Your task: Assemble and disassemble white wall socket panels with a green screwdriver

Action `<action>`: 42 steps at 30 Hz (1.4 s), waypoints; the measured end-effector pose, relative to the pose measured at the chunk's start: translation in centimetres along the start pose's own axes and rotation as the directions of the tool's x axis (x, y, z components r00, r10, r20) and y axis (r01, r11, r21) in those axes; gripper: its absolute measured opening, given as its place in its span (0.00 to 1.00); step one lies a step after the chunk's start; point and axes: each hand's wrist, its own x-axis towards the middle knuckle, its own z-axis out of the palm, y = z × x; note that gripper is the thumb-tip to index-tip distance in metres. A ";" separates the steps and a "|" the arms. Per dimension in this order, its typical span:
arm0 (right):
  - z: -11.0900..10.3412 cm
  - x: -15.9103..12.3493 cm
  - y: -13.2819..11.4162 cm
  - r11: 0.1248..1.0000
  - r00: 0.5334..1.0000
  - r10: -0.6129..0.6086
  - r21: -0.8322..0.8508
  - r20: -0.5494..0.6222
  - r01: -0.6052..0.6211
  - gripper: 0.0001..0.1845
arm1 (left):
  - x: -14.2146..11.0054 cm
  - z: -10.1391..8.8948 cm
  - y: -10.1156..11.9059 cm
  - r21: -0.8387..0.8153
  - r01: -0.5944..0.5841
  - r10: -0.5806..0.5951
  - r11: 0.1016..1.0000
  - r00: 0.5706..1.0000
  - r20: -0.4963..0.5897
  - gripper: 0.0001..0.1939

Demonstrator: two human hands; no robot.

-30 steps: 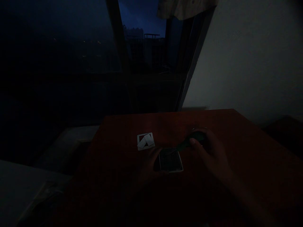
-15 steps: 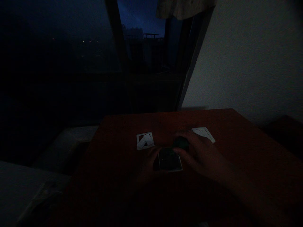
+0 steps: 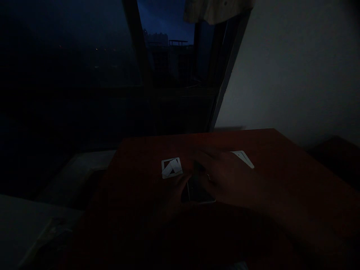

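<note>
My left hand (image 3: 177, 193) is dim, its thumb and fingers curled around the left side of a dark square piece (image 3: 201, 193) with a thin pale rim. My right hand (image 3: 225, 172), smeared by motion, reaches over the top of that piece. Between its thumb and fingers is a dark greenish lump (image 3: 199, 167), too dark to name. Partly behind the right hand lies a white socket faceplate (image 3: 245, 159). Left of the hands, a white square frame (image 3: 163, 173) lies flat with white flat pieces (image 3: 175, 165) across it.
The reddish-brown table (image 3: 135, 157) stands by a dark window (image 3: 171, 75) and a pale wall (image 3: 292, 75). A cloth (image 3: 216, 11) hangs at the top. Something pale (image 3: 240, 265) shows at the bottom edge. The light is very low.
My right hand has moved left with the dark greenish lump, further over the square piece, and covers more of the faceplate. My left hand keeps its place.
</note>
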 end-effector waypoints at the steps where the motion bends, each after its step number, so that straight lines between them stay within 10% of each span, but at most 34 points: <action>1: -0.2 0.1 0.0 1.000 1.000 -0.011 0.005 0.015 0.010 0.13 | 0.0 0.0 0.0 0.000 -0.004 0.004 1.000 1.000 0.000 0.41; 8: 0.0 1.4 0.0 0.963 0.995 0.097 -0.252 -0.018 -0.098 0.13 | -0.1 0.1 -0.5 0.052 0.056 -0.057 0.997 0.998 0.021 0.43; 42: 0.0 1.3 -0.4 0.974 0.994 0.103 -0.206 0.034 -0.093 0.12 | -0.1 0.3 -0.9 0.069 0.020 -0.021 0.997 1.000 0.014 0.42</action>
